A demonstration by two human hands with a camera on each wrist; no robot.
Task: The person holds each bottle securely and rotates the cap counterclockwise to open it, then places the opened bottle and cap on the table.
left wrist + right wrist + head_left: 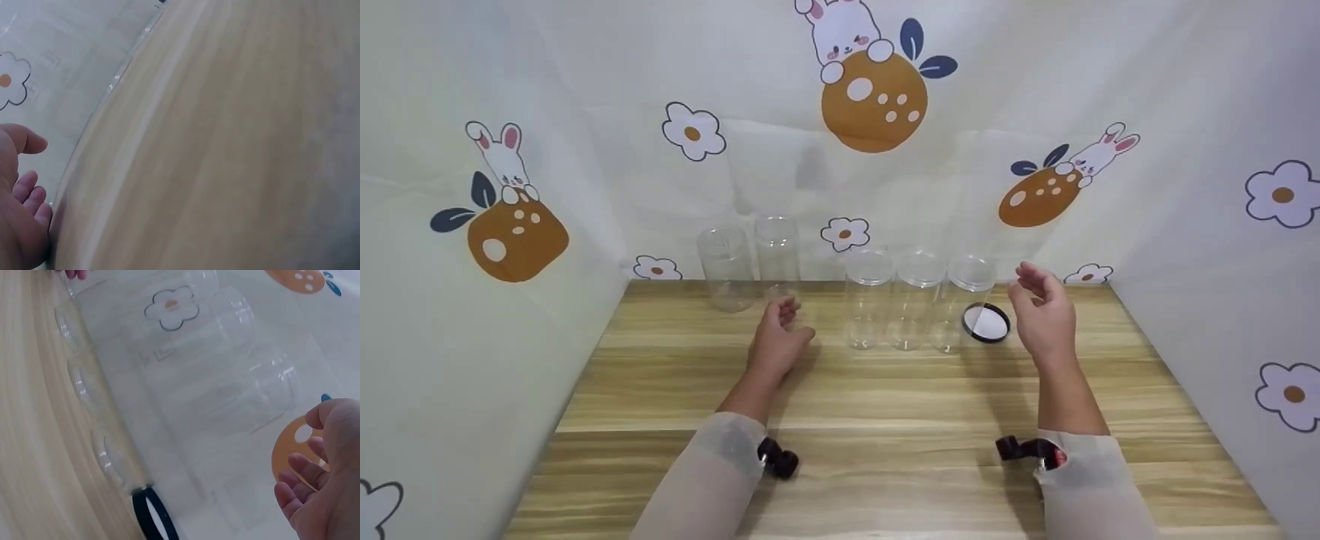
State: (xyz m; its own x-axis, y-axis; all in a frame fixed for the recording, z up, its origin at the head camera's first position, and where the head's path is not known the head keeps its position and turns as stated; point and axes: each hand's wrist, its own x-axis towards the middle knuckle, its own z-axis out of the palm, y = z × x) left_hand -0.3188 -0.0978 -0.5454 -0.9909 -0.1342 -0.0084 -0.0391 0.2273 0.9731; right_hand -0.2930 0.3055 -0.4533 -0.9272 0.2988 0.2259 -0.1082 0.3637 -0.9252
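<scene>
Three clear, lidless-looking jars (870,307) stand in a row at mid-table. Further left are two more clear jars, a left one (727,274) and a right one (778,259), near the back wall. My left hand (781,337) is just in front of that right one, fingers loosely bent and holding nothing. A round black-rimmed lid with a white inside (986,322) lies beside the rightmost jar of the row. To the right of this lid hovers my right hand (1044,319), empty, its fingers loosely curved. The right wrist view shows the same lid (144,512) below the jars.
The wood-grain table (885,435) meets a pale cloth backdrop (645,195) printed with rabbits, oranges and flowers at the back and both sides. Small black wrist cameras (784,461) sit at both sleeves.
</scene>
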